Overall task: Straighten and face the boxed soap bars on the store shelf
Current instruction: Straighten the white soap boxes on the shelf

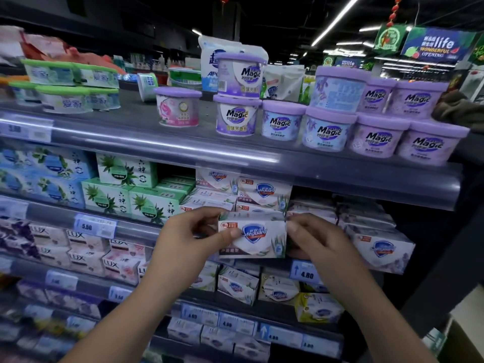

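Observation:
A white Safeguard soap box [258, 238] with a blue shield logo is held upright, front facing me, at the shelf's front edge. My left hand [192, 237] pinches its left end, thumb on the front face. My right hand [313, 238] pinches its right end. Behind it, more white Safeguard boxes [263, 191] are stacked two or three high, some turned at an angle. To the right lies a lavender Safeguard box [381, 248], skewed toward the aisle.
Green aloe soap boxes [131, 197] and blue ones [47, 176] stand to the left. Lux boxes [86, 252] fill the shelf below left, more Safeguard boxes [237, 284] below centre. Purple Magic tubs [324, 132] line the top shelf. Price tags [305, 273] run along shelf rails.

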Tool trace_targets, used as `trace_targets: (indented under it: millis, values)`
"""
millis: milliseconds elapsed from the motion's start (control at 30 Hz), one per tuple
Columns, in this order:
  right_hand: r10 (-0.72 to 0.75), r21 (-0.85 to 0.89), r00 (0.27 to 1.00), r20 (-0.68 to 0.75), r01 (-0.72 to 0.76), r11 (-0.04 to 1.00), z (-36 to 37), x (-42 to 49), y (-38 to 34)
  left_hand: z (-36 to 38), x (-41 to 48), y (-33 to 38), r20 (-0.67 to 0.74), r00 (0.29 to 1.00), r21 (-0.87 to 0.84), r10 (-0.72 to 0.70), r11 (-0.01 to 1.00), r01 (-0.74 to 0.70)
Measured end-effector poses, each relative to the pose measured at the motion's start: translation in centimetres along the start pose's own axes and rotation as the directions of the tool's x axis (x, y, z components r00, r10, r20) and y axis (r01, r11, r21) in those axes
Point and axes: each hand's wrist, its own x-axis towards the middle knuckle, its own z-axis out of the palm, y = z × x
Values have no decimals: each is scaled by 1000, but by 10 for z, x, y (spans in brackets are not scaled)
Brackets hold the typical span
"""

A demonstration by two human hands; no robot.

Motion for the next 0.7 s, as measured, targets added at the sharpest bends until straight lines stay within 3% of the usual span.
trace_targets:
  millis: [100, 233, 400, 533, 700]
  values:
    - [31, 154, 999, 15, -33, 988, 7, -5, -5, -3, 0, 2, 33, 998, -127, -46, 991, 50]
    - [99, 362, 992, -77, -65, 930, 17, -16, -16, -9, -1, 2, 86, 989, -156, -120, 979, 133]
    - [-64, 267, 982, -176, 110, 958, 30, -35, -33, -16, -11, -16, 341, 928, -365, -152, 888, 279]
    - [-208, 242, 976, -63, 217, 946, 45, -44, -36, -16, -15, -30, 291, 956, -410, -40, 898, 162]
    - [-178, 265, 979, -104, 200, 943, 49, -47, -30, -25, -17, -21, 160, 986, -357, 55, 934, 6]
